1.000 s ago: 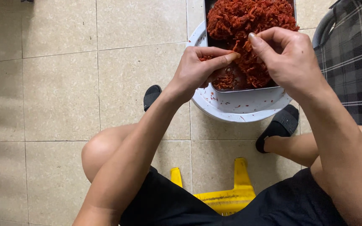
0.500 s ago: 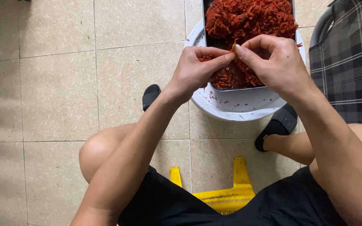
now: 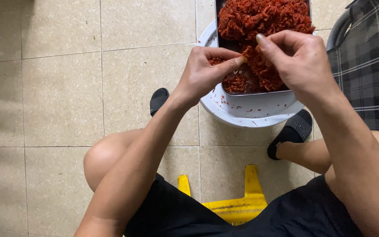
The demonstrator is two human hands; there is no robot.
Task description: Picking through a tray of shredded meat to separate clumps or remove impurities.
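Upper right of frame: your left hand (image 3: 207, 72) and right hand (image 3: 301, 61) pinch red shredded strands (image 3: 259, 22) over the metal tray (image 3: 255, 91).

— What colour is the shredded stuff (image 3: 264, 17) in the tray (image 3: 259, 92)?
— Deep red-orange; the tray is dark grey metal, and the basin (image 3: 246, 114) under it is white, flecked with red bits.
— The floor (image 3: 62, 96)?
— Beige tiles, pale grout lines.
— And the rest?
— Yellow stool (image 3: 233, 204), black shorts (image 3: 176, 215), black slippers (image 3: 292, 131) — plus dark grey cloth (image 3: 369, 61) checked with white lines.
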